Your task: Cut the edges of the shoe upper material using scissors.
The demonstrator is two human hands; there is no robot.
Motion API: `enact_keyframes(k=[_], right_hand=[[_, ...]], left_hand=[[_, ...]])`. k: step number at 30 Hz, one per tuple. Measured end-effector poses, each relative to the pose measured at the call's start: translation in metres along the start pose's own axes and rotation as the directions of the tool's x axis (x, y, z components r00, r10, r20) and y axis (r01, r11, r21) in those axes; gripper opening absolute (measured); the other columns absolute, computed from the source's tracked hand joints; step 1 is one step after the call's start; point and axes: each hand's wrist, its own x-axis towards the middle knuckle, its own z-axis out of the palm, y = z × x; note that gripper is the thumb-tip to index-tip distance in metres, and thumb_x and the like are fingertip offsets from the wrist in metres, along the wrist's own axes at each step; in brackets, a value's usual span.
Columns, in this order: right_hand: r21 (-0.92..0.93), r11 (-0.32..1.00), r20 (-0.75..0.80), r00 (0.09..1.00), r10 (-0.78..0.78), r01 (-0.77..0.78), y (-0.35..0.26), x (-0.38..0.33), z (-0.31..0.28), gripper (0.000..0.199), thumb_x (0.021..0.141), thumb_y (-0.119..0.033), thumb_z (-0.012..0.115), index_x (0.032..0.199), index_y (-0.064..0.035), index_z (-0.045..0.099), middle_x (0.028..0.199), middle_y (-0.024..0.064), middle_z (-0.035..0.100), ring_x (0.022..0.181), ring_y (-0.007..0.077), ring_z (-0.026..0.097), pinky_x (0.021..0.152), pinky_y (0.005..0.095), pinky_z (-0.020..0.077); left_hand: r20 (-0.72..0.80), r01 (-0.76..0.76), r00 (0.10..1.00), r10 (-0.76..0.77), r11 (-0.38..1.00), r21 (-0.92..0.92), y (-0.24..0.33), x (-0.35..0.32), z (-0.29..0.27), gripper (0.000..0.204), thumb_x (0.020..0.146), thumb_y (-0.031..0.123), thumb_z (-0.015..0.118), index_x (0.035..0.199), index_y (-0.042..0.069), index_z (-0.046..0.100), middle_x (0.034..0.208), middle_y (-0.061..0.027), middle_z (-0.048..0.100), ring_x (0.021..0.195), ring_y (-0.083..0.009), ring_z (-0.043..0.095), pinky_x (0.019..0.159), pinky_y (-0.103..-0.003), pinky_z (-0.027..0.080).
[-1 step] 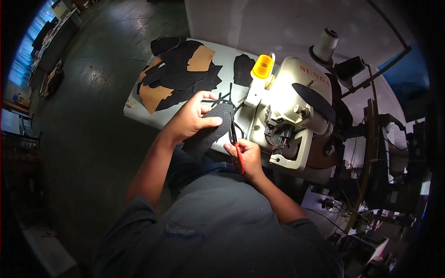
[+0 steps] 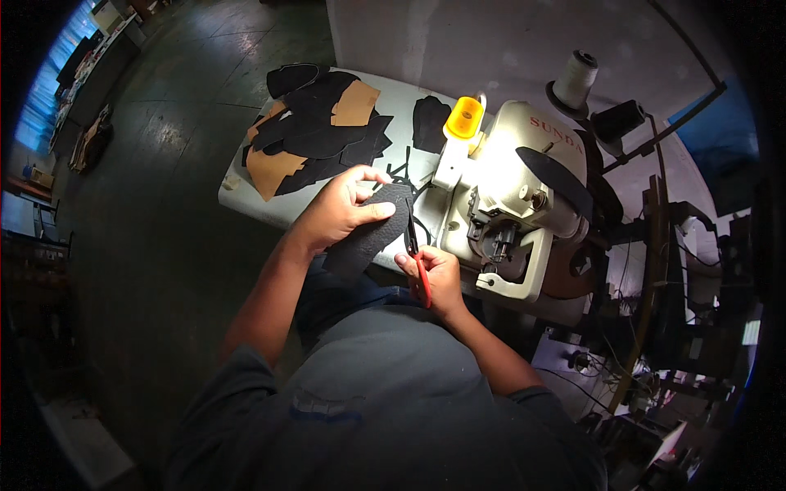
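My left hand (image 2: 340,209) pinches a black piece of textured leather (image 2: 370,237), thumb on top, above the table's near edge. The piece is held tilted, its lower end hanging over my lap. In my right hand (image 2: 442,277) is a pair of scissors with red handles (image 2: 422,282). Their dark blades point away from me and lie along the right edge of the leather. How far the blades are apart is hard to make out. Thin black strips (image 2: 401,173) lie on the table just beyond the leather.
A cream sewing machine (image 2: 512,188) with a yellow lamp (image 2: 464,119) stands close to my right hand. Cut black and tan pieces (image 2: 315,123) are heaped at the far left of the white table (image 2: 237,190). Thread cones (image 2: 575,82) stand behind the machine.
The fingers of my left hand have shifted very slightly on the leather piece. The scissors stay along its right edge.
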Motion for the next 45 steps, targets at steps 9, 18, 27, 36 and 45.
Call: enact_keyframes(k=[9, 18, 27, 36, 45], right_hand=[[-0.033, 0.999, -0.020, 1.000, 0.008, -0.009, 0.002, -0.001, -0.001, 0.033, 0.096, -0.025, 0.087, 0.077, -0.0064, 0.068, 0.060, -0.0091, 0.055, 0.054, -0.0002, 0.045, 0.049, 0.0224, 0.0303], [0.009, 0.999, 0.003, 0.999, 0.044, -0.044, -0.011, -0.008, 0.004, 0.033, 0.100, -0.027, 0.081, 0.079, -0.0082, 0.064, 0.059, -0.0038, 0.057, 0.047, 0.0047, 0.050, 0.046, 0.0244, 0.0370], [0.027, 0.999, 0.006, 1.000, 0.016, -0.016, -0.002, 0.007, 0.003, 0.035, 0.101, -0.029, 0.081, 0.077, -0.0085, 0.065, 0.059, -0.0046, 0.058, 0.047, 0.0047, 0.050, 0.045, 0.0248, 0.0372], [0.094, 0.991, 0.050, 0.994, 0.093, -0.097, -0.008, 0.065, 0.013, 0.042, 0.101, -0.036, 0.080, 0.074, -0.0115, 0.059, 0.058, -0.0016, 0.054, 0.042, 0.0097, 0.049, 0.041, 0.0269, 0.0409], [0.297, 0.932, -0.032, 0.974, 0.226, -0.207, 0.022, 0.108, 0.009, 0.041, 0.096, -0.044, 0.084, 0.090, -0.0073, 0.066, 0.073, 0.0041, 0.068, 0.053, 0.0123, 0.064, 0.046, 0.0258, 0.0514]], left_hand=[[-0.034, -0.009, 0.999, 0.012, 0.997, 0.076, -0.016, 0.009, 0.012, 0.023, 0.101, 0.015, 0.077, 0.115, -0.003, 0.078, 0.098, -0.0010, 0.077, 0.084, -0.0058, 0.069, 0.077, -0.025, 0.057], [0.028, -0.035, 0.999, 0.030, 0.978, 0.207, -0.021, 0.008, 0.014, 0.020, 0.097, 0.014, 0.079, 0.108, -0.003, 0.079, 0.091, 0.0011, 0.074, 0.078, -0.0047, 0.064, 0.071, -0.025, 0.053], [0.027, -0.039, 0.999, 0.034, 0.982, 0.185, -0.028, 0.028, 0.006, 0.017, 0.097, 0.014, 0.076, 0.103, -0.003, 0.078, 0.088, 0.0005, 0.073, 0.077, -0.0053, 0.064, 0.069, -0.025, 0.053], [0.040, 0.075, 0.996, -0.079, 0.993, 0.095, -0.039, 0.082, -0.033, 0.013, 0.093, 0.014, 0.078, 0.096, 0.001, 0.079, 0.086, -0.0014, 0.075, 0.073, -0.0091, 0.067, 0.068, -0.026, 0.054], [0.094, 0.256, 0.953, -0.287, 0.933, 0.253, -0.066, 0.125, -0.072, 0.027, 0.101, 0.024, 0.078, 0.114, 0.001, 0.076, 0.101, -0.0053, 0.078, 0.087, -0.0109, 0.073, 0.080, -0.027, 0.059]])
